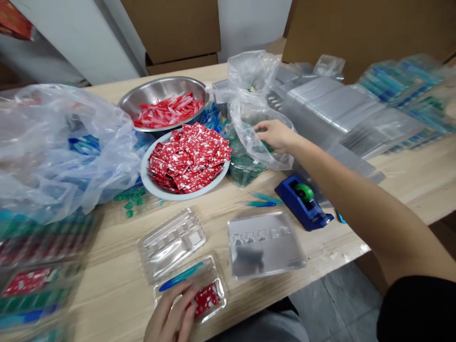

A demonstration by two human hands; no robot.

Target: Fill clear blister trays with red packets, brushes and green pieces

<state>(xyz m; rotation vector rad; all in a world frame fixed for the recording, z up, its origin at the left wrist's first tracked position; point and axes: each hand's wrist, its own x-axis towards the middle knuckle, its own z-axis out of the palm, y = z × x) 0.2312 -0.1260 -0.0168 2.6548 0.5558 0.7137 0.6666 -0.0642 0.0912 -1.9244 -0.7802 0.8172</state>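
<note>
My left hand (173, 311) lies at the near edge of the table over a clear plastic tray (223, 304), its fingers stretched over the contents. In that tray are a blue pen-shaped piece (181, 276) and a red patterned sachet (207, 300). Farther off, my right hand (276, 135) reaches into the mouth of a clear plastic bag (249, 114) of green pieces (244, 164). Its fingers are slightly curled and apart, with no piece visible between them. Two bare clear trays, one ridged (171, 244) and one flatter (265, 247), lie between the hands.
A bowl of red sachets (188, 159) and a steel bowl (124, 102) of red and pink pieces stand left of the bag. A blue tape dispenser (302, 202) sits under my right forearm. Stacked clear trays (335, 104) lie behind it; blurred filled packs (35, 285) are at left.
</note>
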